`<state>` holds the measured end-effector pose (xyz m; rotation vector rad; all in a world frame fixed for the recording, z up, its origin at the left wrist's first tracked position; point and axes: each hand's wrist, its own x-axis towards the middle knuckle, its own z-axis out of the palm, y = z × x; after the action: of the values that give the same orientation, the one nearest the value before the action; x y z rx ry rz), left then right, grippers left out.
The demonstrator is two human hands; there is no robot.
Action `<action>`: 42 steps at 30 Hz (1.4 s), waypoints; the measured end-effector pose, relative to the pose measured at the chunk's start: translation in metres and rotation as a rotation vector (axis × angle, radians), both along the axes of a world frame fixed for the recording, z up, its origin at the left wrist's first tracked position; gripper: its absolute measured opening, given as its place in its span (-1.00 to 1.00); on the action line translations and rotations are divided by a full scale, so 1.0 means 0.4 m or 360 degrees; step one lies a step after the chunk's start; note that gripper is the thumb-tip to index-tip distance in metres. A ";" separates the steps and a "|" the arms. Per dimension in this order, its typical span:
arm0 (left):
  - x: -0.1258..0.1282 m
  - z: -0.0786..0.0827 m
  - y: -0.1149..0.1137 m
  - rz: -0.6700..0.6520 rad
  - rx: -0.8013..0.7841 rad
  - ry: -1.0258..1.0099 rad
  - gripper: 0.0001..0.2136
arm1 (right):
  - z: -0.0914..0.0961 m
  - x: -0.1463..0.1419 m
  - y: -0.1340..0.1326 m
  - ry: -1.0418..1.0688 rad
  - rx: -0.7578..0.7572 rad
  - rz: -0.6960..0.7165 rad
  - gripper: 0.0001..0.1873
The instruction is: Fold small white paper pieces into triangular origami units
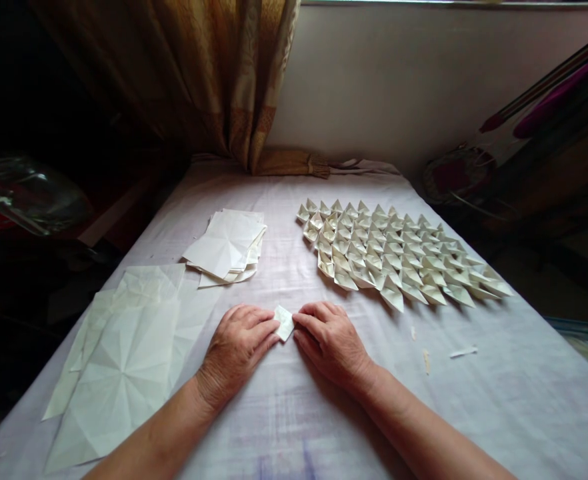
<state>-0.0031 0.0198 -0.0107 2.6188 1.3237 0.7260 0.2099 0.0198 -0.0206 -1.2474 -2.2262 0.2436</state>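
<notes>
Between my hands, low over the cloth-covered table, is a small folded piece of white paper (284,324), turned so that it looks like a diamond. My left hand (241,343) pinches its left corner, thumb below and fingers above. At the right corner, the fingertips of my right hand (331,340) are closed on the same paper. Beyond my right hand stand rows of small folded paper boats (384,253), set close together. A stack of creased paper sheets (227,243) lies beyond my left hand.
Larger sheets with star-shaped creases (124,373) spread over the table's left side. Right of my hands lie a thin white rolled strip (463,353) and small paper scraps (427,362). A gold curtain (244,87) hangs at the far edge, before a pale wall (399,87).
</notes>
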 end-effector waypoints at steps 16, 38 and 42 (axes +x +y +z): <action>0.005 -0.001 -0.002 -0.0042 0.0147 0.0002 -0.83 | -0.003 -0.011 -0.004 -0.0077 0.0175 0.0076 -0.81; 0.003 -0.009 -0.004 0.0141 0.0038 0.0012 -0.86 | 0.007 -0.023 0.013 -0.0203 0.0011 -0.0101 -0.77; 0.002 -0.008 -0.004 0.0184 -0.0025 -0.0021 -0.89 | 0.018 -0.043 0.016 -0.0372 -0.0001 -0.0239 -0.80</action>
<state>-0.0022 0.0182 -0.0139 2.5385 1.4815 0.7438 0.1927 0.0262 -0.0134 -1.5018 -2.3097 0.0413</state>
